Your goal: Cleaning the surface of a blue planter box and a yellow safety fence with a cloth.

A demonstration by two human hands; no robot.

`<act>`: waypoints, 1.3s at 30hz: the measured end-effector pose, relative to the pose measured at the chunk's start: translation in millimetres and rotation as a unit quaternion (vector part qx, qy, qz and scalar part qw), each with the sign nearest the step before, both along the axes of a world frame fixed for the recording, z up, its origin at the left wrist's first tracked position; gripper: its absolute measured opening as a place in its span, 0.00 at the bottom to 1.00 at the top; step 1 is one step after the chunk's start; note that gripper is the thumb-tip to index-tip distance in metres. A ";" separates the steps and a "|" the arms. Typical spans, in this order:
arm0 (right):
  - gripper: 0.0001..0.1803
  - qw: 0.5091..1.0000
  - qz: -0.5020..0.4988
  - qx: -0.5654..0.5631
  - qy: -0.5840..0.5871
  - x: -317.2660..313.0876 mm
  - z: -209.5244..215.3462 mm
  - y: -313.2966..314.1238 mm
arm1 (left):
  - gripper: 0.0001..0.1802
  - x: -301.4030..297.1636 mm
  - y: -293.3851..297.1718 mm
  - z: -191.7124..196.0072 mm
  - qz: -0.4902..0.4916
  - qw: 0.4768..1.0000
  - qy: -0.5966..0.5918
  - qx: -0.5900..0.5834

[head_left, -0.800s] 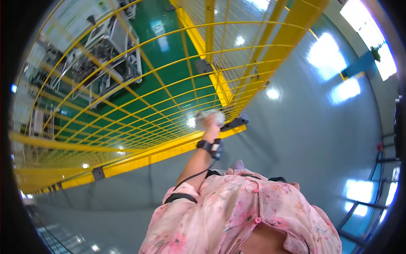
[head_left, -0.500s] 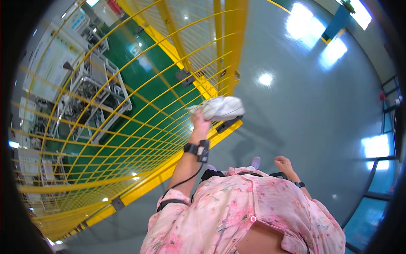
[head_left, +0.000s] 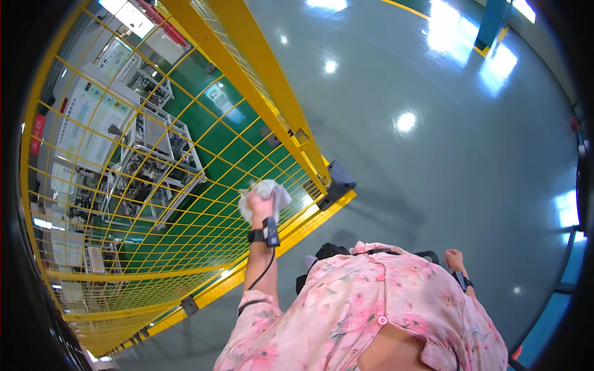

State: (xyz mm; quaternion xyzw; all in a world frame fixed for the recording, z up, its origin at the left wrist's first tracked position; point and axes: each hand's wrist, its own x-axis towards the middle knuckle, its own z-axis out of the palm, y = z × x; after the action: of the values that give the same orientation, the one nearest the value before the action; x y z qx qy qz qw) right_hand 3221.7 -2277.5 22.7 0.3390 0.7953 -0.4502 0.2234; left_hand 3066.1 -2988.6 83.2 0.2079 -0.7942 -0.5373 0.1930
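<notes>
My left hand [head_left: 258,207] is wrapped round a bunched white cloth [head_left: 280,196]. It presses the cloth against, or holds it very near, the wire mesh of the yellow fence [head_left: 278,93], just left of the fence's corner. The fingertips are partly hidden by the cloth. A black strap with a small box sits on this wrist. My right hand [head_left: 453,258] hangs low at my right side, away from the fence. Its fingers are curled in, and nothing shows in them.
A black corner piece [head_left: 341,178] caps the fence's near corner, above a yellow bottom rail [head_left: 337,206]. Behind the mesh stand a white-framed machine [head_left: 148,179] and a green floor [head_left: 226,145]. Grey floor [head_left: 377,154] extends to the right, with a blue object [head_left: 492,25] far off.
My left hand and the cloth have moved left and nearer, from the corner post onto the mesh. The view has shifted. My right hand now appears farther right and lower.
</notes>
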 end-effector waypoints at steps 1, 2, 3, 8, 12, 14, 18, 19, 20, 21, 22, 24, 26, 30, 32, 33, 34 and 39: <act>0.14 0.999 -0.045 0.007 0.019 2.0 4.1 12.6 | 0.15 -29.6 39.9 8.5 -0.047 0.997 -0.035 -0.059; 0.14 0.997 -0.059 -0.008 0.044 -16.7 4.5 8.6 | 0.16 -38.0 40.3 -1.4 -0.017 1.000 -0.016 -0.011; 0.14 0.998 -0.032 -0.027 0.051 -38.7 1.2 1.3 | 0.16 -42.8 34.7 -11.5 0.016 0.999 0.005 0.035; 0.14 0.995 -0.067 0.003 0.069 -45.0 -21.8 16.1 | 0.16 -146.8 203.2 80.7 0.033 0.816 -0.024 0.576; 0.15 0.998 0.002 -0.019 0.055 -52.6 -19.7 -7.4 | 0.18 -167.7 242.0 120.8 -0.075 0.988 0.102 -0.083; 0.15 0.998 0.041 0.009 0.053 -48.6 -26.8 -13.4 | 0.19 -158.4 239.1 154.5 -0.055 0.943 0.090 -0.315; 0.15 0.990 0.085 0.095 0.060 -43.5 -35.3 -14.8 | 0.08 -167.5 188.1 156.4 -0.145 0.767 0.087 -0.618; 0.15 0.989 0.088 0.105 0.061 -42.1 -33.0 -6.2 | 0.08 -164.8 180.5 142.2 -0.173 0.738 0.023 -0.652; 0.15 0.989 0.111 0.026 0.098 -40.1 -30.7 4.6 | 0.08 -158.6 183.2 132.0 -0.173 0.743 0.023 -0.646; 0.16 0.980 0.137 -0.056 0.136 -47.7 -25.4 6.1 | 0.08 -150.7 181.7 124.1 -0.165 0.726 0.017 -0.667; 0.16 0.984 0.089 -0.106 0.109 -55.0 -19.4 9.3 | 0.08 -147.1 180.0 117.0 -0.157 0.708 0.008 -0.688; 0.17 0.993 0.067 -0.026 0.093 -61.2 -31.8 23.5 | 0.08 -152.3 184.1 119.5 -0.169 0.726 0.015 -0.666; 0.17 0.995 0.057 0.042 0.074 -81.2 -25.0 18.2 | 0.09 -150.9 185.3 121.4 -0.171 0.736 -0.010 -0.655; 0.17 0.996 0.055 0.038 0.061 -156.2 41.2 -46.6 | 0.16 -137.2 190.0 147.6 -0.247 0.827 -0.046 -0.503; 0.17 0.995 0.055 0.026 0.077 -175.2 41.2 -62.9 | 0.19 -137.7 193.9 166.5 -0.246 0.854 0.048 -0.456; 0.16 0.994 0.072 0.026 0.072 -184.7 39.2 -69.3 | 0.20 -140.1 196.4 182.0 -0.218 0.845 0.117 -0.474; 0.16 0.994 0.088 0.028 0.064 -192.6 37.6 -73.1 | 0.19 -144.6 198.0 211.2 -0.189 0.834 0.176 -0.488; 0.17 0.956 0.261 0.085 0.104 -248.4 44.2 -74.4 | 0.14 -153.6 203.5 347.4 -0.012 0.766 0.358 -0.534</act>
State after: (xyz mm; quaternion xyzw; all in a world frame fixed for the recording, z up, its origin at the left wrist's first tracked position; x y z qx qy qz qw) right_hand 2973.3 -2351.8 66.9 0.0881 0.9103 -0.3396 0.2196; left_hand 2912.5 -2785.2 430.5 -0.1461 -0.8285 -0.0643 0.5368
